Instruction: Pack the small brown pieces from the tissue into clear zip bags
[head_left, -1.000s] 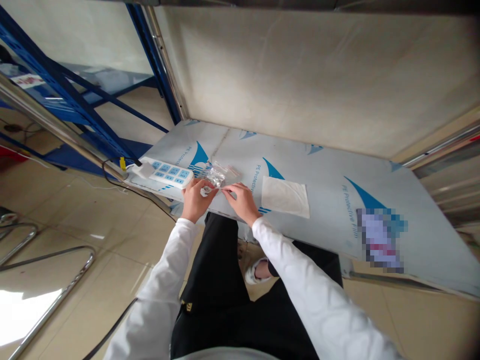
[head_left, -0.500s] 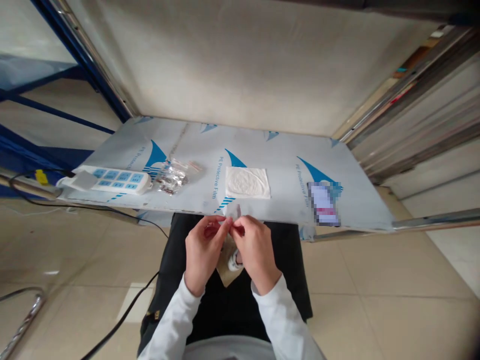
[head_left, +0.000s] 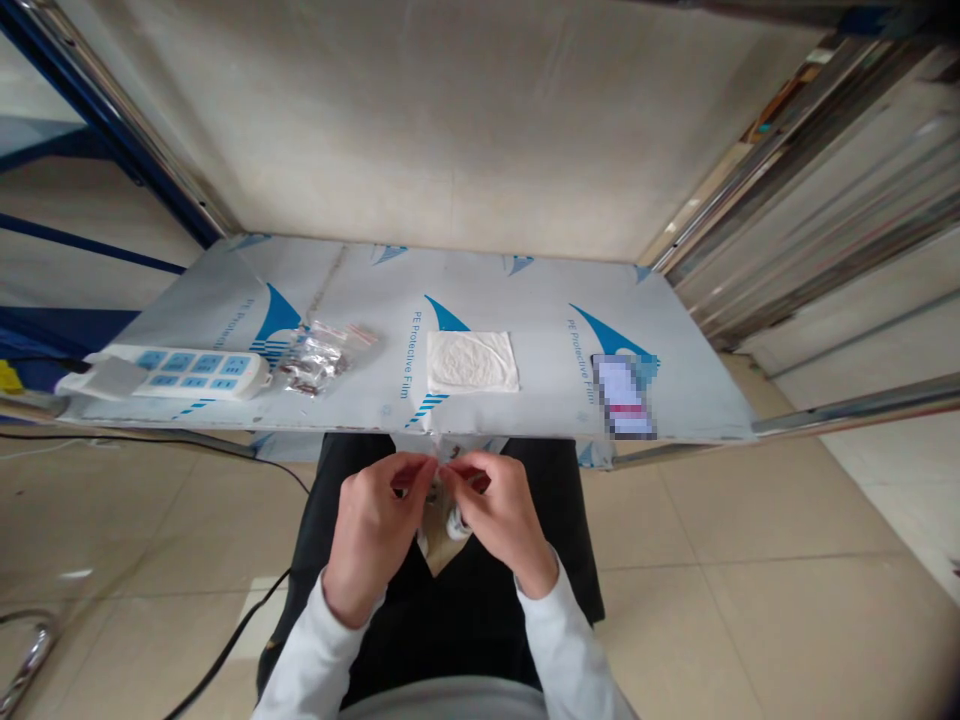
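In front of the table's near edge, my left hand and my right hand meet fingertip to fingertip. Each pinches what looks like a small clear plastic bag; its outline is faint and partly hidden by the fingers. Beyond them a folded white cloth or tissue lies flat on the table. Left of it sits a pile of clear zip bags with small brownish pieces inside.
The table is covered in printed protective film. A white power strip with a plugged-in adapter lies at the left, a phone at the right. A wall panel rises behind; black cables hang at the left.
Both hands have come slightly lower and toward me, with fingertips still close together. The view has shifted, so the table's things appear farther left.
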